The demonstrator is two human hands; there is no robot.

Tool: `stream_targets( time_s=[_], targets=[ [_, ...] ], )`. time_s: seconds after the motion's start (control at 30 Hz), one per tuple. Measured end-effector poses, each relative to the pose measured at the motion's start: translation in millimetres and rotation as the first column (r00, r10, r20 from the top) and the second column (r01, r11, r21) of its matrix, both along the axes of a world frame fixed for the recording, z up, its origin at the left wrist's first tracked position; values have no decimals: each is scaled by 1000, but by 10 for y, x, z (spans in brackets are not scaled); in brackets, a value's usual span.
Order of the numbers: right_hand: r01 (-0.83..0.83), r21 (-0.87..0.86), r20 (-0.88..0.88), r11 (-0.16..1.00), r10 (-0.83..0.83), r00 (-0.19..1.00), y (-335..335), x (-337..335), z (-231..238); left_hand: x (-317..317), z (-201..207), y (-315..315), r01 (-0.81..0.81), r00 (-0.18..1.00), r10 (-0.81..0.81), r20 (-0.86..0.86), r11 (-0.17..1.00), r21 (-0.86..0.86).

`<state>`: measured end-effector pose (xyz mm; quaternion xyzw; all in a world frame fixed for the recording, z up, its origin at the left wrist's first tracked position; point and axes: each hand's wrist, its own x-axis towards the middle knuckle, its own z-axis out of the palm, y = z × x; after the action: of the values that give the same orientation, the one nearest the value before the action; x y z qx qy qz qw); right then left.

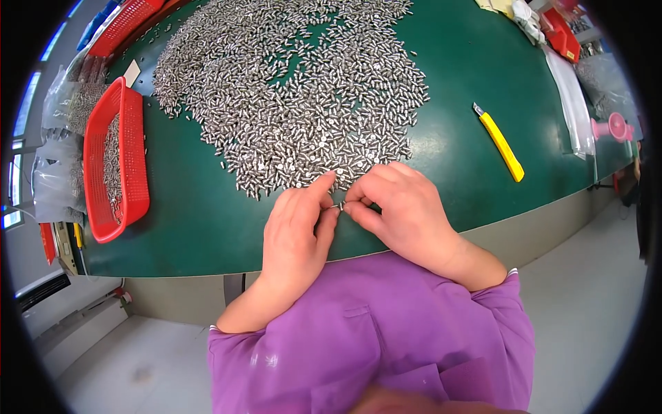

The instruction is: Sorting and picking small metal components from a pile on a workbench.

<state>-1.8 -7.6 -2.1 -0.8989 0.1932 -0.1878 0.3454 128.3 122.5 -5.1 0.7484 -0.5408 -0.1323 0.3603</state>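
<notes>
Between the fingertips of both hands, near the table's front edge, is a small silvery metal part (340, 205), mostly covered by the fingers. My left hand (293, 224) pinches it from the left with thumb and forefinger. From the right, my right hand (403, 207) closes thumb and fingers on it. Just beyond my fingers a large spread pile of small silvery metal pieces (310, 110) covers the middle of the table. A few pieces at its near side show round, bright ends.
The green tabletop (455, 172) carries a red plastic basket (138, 200) of similar pieces at left. On the right lies a yellow utility knife (502, 147). Clear plastic bags (567, 103) and a pink object (614, 128) line the right edge; another red basket (124, 27) stands far left.
</notes>
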Motion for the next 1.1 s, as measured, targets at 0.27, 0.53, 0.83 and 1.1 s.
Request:
stream_targets(
  time_s=[0.27,0.53,0.83,1.1],
  targets=[
    [-4,-24,-5,1000,4,1000,3,-12,9,-14,9,35,7,999,-8,-31,1000,-23],
    [36,-17,-8,999,-36,999,33,23,16,-16,16,7,-28,994,29,-110,1000,8],
    [17,-61,11,998,-17,1000,34,29,-13,-20,-10,7,-7,995,7,-99,1000,6],
    [-8,-53,9,999,9,1000,52,-3,-22,-22,-5,33,2,990,4,-139,999,43]
  ],
)
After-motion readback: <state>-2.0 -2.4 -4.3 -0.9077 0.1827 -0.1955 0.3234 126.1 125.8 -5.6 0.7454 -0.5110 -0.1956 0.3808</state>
